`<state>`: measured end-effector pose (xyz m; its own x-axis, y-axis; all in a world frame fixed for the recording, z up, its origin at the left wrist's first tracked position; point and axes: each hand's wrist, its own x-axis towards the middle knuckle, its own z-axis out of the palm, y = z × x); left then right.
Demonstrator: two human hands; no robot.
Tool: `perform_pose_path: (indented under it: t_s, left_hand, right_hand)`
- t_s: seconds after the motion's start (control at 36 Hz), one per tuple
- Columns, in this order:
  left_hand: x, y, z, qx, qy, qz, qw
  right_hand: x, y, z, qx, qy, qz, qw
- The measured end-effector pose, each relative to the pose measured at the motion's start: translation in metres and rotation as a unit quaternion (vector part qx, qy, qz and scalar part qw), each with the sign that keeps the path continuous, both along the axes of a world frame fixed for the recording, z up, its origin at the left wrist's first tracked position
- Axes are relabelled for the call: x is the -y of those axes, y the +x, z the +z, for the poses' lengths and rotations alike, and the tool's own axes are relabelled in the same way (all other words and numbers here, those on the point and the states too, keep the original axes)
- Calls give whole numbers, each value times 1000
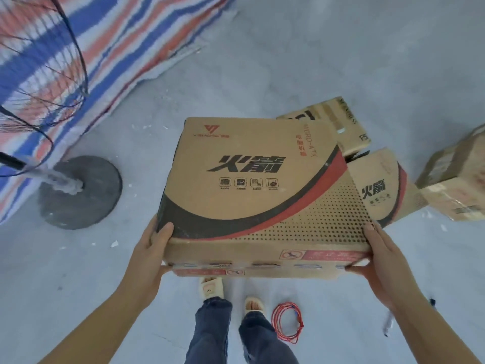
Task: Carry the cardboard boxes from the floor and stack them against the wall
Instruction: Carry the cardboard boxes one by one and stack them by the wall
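Note:
A large brown cardboard box [252, 185] with black and red curves and black characters is held up above the floor in front of me. My left hand [151, 248] grips its near left corner, thumb on top and fingers under it. My right hand [372, 256] grips its near right corner the same way. Behind the held box, a second box with the same print [380, 187] lies on the floor, partly hidden. A third box [338, 122] lies further back. Another taped box [456, 179] sits at the right edge.
A standing fan's round dark base [81, 193] and wire cage [39, 74] are at the left, in front of a striped red, white and blue tarp [126, 35]. A coil of red cable [287, 323] lies by my feet. The floor is pale grey concrete.

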<state>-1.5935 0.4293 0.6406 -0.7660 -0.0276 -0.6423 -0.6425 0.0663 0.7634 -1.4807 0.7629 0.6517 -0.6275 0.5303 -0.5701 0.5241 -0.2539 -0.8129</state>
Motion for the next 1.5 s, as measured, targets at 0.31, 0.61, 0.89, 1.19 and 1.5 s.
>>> perform_pose_path:
  t_s: [0.31, 0.61, 0.89, 1.19, 1.5]
  left_hand:
    - [63, 144, 68, -46, 15, 211, 976]
    - [133, 336, 108, -55, 1, 437, 898]
    - [197, 522, 127, -69, -17, 600, 797]
    - [277, 752, 151, -74, -64, 736, 670]
    - [319, 897, 151, -96, -68, 838, 534]
  right_hand:
    - [42, 11, 88, -49, 28, 145, 988]
    - [158, 54, 123, -68, -5, 327, 943]
    - [303, 144, 138, -71, -31, 517, 853]
    - [503, 317, 132, -72, -75, 644, 758]
    - [659, 443, 150, -101, -73, 777, 617]
